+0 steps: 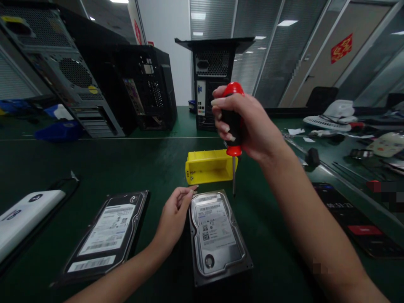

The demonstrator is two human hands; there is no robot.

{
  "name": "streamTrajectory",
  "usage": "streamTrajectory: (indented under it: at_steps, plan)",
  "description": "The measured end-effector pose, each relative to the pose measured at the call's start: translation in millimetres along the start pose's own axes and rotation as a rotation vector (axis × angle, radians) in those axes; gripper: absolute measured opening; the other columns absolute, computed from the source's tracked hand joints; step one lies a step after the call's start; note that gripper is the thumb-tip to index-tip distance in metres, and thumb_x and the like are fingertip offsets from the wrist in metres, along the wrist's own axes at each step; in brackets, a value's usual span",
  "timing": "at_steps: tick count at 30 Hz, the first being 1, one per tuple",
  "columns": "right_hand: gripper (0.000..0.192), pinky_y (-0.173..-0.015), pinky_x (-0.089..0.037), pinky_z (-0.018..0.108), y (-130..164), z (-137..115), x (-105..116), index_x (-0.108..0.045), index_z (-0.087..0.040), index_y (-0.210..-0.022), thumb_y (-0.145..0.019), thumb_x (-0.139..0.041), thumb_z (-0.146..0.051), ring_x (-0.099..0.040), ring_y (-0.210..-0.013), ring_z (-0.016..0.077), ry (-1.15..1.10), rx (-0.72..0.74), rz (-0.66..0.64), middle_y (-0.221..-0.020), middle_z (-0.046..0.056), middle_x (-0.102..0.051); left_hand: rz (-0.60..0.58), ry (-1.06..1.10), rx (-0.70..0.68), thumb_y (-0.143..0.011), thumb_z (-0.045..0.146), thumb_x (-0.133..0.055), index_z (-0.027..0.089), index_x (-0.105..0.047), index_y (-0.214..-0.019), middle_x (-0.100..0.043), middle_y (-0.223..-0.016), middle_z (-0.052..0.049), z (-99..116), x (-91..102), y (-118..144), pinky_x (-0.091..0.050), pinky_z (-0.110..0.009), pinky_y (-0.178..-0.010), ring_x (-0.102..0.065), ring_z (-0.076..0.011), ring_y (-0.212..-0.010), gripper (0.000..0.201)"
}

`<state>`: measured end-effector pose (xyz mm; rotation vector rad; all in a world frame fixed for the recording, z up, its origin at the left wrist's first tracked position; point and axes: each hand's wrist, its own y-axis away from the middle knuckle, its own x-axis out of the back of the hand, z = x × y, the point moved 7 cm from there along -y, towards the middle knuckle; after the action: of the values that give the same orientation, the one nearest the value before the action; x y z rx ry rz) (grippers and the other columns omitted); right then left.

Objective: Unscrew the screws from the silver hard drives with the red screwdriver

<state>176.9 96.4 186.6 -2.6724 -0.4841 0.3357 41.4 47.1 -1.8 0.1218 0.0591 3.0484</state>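
My right hand [249,126] grips a red and black screwdriver [234,120] upright, its shaft pointing down at the far right corner of a silver hard drive [216,233]. That drive lies flat on the green mat in front of me. My left hand [175,216] rests against its left edge, fingertips pinched at the far left corner. A second, black-framed hard drive [105,235] lies to the left. A yellow parts box [210,166] sits just behind the silver drive.
Three computer towers stand at the back: grey [59,71], black [148,84] and black [213,80]. A white device [23,216] lies at the left edge. A phone [356,221] and assorted tools lie on the right. Blue bins [59,128] sit far left.
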Motion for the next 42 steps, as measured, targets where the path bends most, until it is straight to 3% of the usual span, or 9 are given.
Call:
streamTrajectory:
  at_steps: [6, 18, 24, 33, 36, 42]
  plan:
    - [0.015, -0.037, -0.032, 0.015, 2, 14, -17, -0.046, -0.019, -0.087, -0.076, -0.055, -0.021, -0.041, -0.046, 0.0037, 0.025, 0.034, -0.068, -0.064, -0.005, -0.041, 0.035, -0.146, -0.076, -0.088, 0.035, -0.046, 0.017, -0.055, -0.094, -0.060, -0.119, -0.009, -5, 19.7, -1, -0.047, -0.034, -0.090, -0.060, -0.0188, -0.104, 0.021]
    - [0.015, -0.038, -0.034, 0.014, 5, 30, -30, -0.047, -0.018, -0.088, -0.075, -0.055, -0.020, -0.041, -0.042, 0.0042, 0.088, 0.037, -0.118, -0.053, -0.008, -0.042, -0.001, -0.272, -0.141, -0.082, 0.032, -0.056, 0.017, -0.069, -0.084, -0.072, -0.084, -0.005, 6, 18.9, -8, -0.051, -0.028, -0.073, -0.066, -0.0196, -0.081, 0.020]
    - [0.013, -0.041, -0.035, 0.014, 7, 29, -34, -0.046, -0.020, -0.090, -0.079, -0.052, -0.024, -0.041, -0.043, 0.0037, 0.162, 0.056, -0.111, -0.054, -0.008, -0.040, -0.008, -0.301, -0.125, -0.080, 0.034, -0.057, 0.019, -0.072, -0.089, -0.073, -0.089, -0.005, 3, 22.0, -9, -0.052, -0.032, -0.077, -0.067, -0.0223, -0.084, 0.023]
    - [0.016, -0.043, -0.039, 0.017, 3, 30, -27, -0.038, -0.024, -0.091, -0.083, -0.051, -0.028, -0.042, -0.049, 0.0042, 0.148, 0.292, 0.041, -0.067, -0.006, -0.040, -0.026, -0.295, -0.098, -0.080, 0.031, -0.057, 0.017, -0.072, -0.094, -0.073, -0.096, -0.005, 0, 23.6, -11, -0.051, -0.032, -0.082, -0.067, -0.0225, -0.091, 0.025]
    - [0.019, -0.044, -0.041, 0.018, 2, 32, -27, -0.037, -0.024, -0.089, -0.081, -0.055, -0.027, -0.044, -0.051, 0.0044, 0.120, 0.365, 0.031, -0.073, -0.004, -0.042, -0.042, -0.272, -0.069, -0.080, 0.030, -0.057, 0.015, -0.071, -0.096, -0.072, -0.098, -0.005, -1, 22.5, -12, -0.051, -0.030, -0.083, -0.066, -0.0213, -0.093, 0.026]
    - [0.018, -0.047, -0.042, 0.019, 2, 38, -32, -0.038, -0.024, -0.091, -0.082, -0.054, -0.024, -0.044, -0.053, 0.0046, 0.147, 0.345, -0.016, -0.074, -0.004, -0.043, -0.069, -0.253, -0.046, -0.080, 0.028, -0.058, 0.014, -0.070, -0.098, -0.071, -0.101, -0.005, -4, 21.9, -12, -0.050, -0.029, -0.086, -0.065, -0.0197, -0.095, 0.026]
